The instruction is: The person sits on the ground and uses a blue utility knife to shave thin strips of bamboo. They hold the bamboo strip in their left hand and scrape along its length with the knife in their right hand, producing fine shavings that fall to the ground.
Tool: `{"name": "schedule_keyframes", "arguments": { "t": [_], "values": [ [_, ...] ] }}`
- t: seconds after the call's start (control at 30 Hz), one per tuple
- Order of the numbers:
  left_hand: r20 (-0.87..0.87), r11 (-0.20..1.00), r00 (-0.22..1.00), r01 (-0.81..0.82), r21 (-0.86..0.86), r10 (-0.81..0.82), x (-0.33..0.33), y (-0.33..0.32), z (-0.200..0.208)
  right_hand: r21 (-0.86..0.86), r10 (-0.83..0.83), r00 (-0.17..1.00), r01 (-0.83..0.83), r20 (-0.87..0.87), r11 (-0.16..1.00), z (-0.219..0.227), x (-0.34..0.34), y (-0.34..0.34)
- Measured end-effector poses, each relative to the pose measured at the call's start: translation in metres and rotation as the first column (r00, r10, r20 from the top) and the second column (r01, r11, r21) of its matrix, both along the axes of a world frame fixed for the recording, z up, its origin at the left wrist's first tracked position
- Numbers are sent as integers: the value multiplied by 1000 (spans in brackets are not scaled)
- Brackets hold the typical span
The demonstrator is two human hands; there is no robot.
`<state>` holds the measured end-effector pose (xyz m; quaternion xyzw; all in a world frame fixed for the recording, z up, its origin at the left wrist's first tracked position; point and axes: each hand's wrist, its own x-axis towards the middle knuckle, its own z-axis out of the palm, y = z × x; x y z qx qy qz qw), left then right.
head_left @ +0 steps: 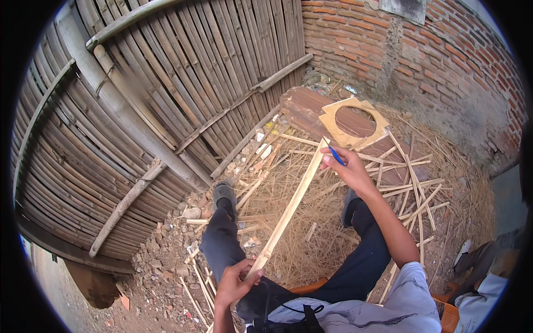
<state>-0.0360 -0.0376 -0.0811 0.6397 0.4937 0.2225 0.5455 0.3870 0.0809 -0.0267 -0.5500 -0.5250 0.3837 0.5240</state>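
A long, flat bamboo strip point(294, 202) runs slanting from my lap up to the right. My left hand point(234, 284) is closed round its near end, thumb on top. At the far end, my right hand point(348, 171) pinches a slim blue pen point(336, 156) whose tip lies close to the strip's edge. Its fingers are beside the strip; whether they also grip it cannot be made out. The strip spans the gap between my knees, above a ground covered in shavings point(302, 244).
Several split bamboo sticks point(411, 183) lie crisscrossed at the right. Beyond them, a yellowish board with a round hole point(328, 123) rests on a brown wooden panel point(300, 105). A bamboo fence point(183, 77) and a brick wall point(444, 66) close the far side. Another person point(480, 294) sits at the lower right.
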Motion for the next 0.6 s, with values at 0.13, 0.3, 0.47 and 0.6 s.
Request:
{"name": "schedule_keyframes", "arguments": {
  "t": [0.13, 0.3, 0.47, 0.6],
  "values": [
    [-101, 995, 993, 68, 68, -61, 6, 8, 5, 40, -166, 986, 165, 21, 985, -9, 2, 4],
    [-28, 992, 995, 99, 81, -97, 9, 19, 9, 61, -310, 943, 305, 119, 950, -4, 5, 2],
    [-31, 984, 987, 160, 74, -158, 9, 27, 8, -54, -192, 981, 189, -40, 980, 2, 10, 0],
    [-110, 961, 965, 249, 119, -237, 5, 33, 7, -175, -143, 979, 117, -147, 978, 14, 9, -7]
  ]
}}
